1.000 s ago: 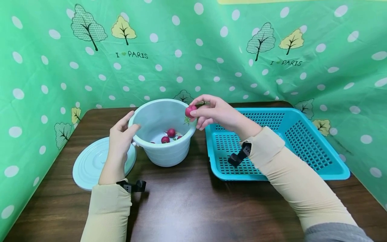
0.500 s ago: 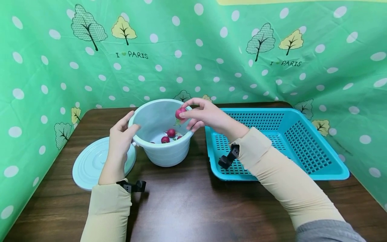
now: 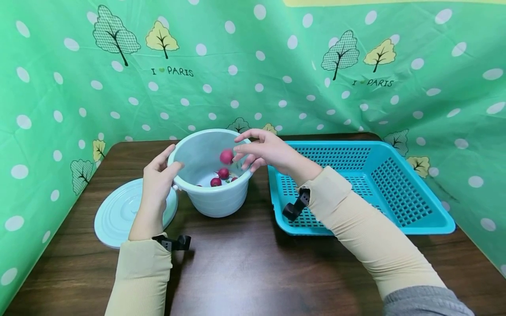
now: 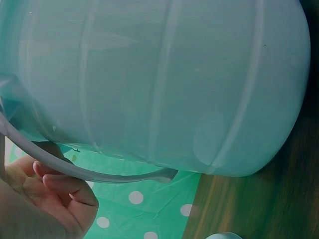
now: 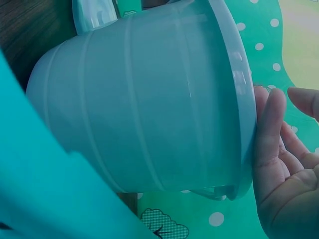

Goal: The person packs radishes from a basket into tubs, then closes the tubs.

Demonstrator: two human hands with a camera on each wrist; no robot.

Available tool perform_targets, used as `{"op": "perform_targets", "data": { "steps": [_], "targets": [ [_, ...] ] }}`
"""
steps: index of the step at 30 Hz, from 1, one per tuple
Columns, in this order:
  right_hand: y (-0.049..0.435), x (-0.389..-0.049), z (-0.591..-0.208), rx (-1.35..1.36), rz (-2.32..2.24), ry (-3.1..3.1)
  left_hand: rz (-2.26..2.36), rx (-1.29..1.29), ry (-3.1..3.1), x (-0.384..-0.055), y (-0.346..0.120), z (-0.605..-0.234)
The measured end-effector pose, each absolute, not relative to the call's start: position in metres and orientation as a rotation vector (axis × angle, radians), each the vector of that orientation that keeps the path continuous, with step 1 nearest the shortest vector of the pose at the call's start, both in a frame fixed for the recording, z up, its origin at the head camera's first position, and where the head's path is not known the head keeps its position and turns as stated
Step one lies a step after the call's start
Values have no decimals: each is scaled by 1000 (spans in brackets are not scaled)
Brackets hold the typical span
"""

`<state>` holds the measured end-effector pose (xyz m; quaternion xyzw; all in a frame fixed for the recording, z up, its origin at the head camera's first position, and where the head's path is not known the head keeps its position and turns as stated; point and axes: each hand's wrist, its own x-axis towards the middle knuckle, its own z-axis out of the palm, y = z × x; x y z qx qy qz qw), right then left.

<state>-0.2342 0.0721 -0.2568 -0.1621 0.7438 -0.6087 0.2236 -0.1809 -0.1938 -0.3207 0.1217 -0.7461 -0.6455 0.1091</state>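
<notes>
A light blue bucket (image 3: 219, 204) stands on the table, tilted slightly if at all. My left hand (image 3: 156, 184) grips its left rim, thumb over the edge; in the left wrist view the curled fingers lie behind the bucket's handle (image 4: 99, 174). Over the right rim is my right hand (image 3: 272, 151), with thumb and index finger spread apart. Just off its fingertips, a blurred red radish (image 3: 227, 156) is in the air inside the bucket. Beneath it, several radishes (image 3: 223, 173) lie on the bottom, some partly hidden by the front wall.
Left of the bucket, a round light blue lid (image 3: 114, 219) lies flat, partly behind my left forearm. A turquoise perforated basket (image 3: 427, 230) sits to the right, under my right forearm. Behind the dark wooden table (image 3: 237, 272) hangs a green dotted cloth (image 3: 253, 52).
My right hand has moved left over the bucket with the radish and let it go; the radish is dropping inside. The left hand and bucket have stayed put.
</notes>
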Motion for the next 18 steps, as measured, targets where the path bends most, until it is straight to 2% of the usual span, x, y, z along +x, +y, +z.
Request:
{"op": "perform_targets", "data": {
  "steps": [11, 18],
  "targets": [
    [74, -227, -255, -434, -1713, 2029, -1909, 357, -2228, -177, -194, -321],
    [72, -215, -249, -449, -1758, 2033, -1930, 459, -2153, -174, -201, -318]
  ]
}}
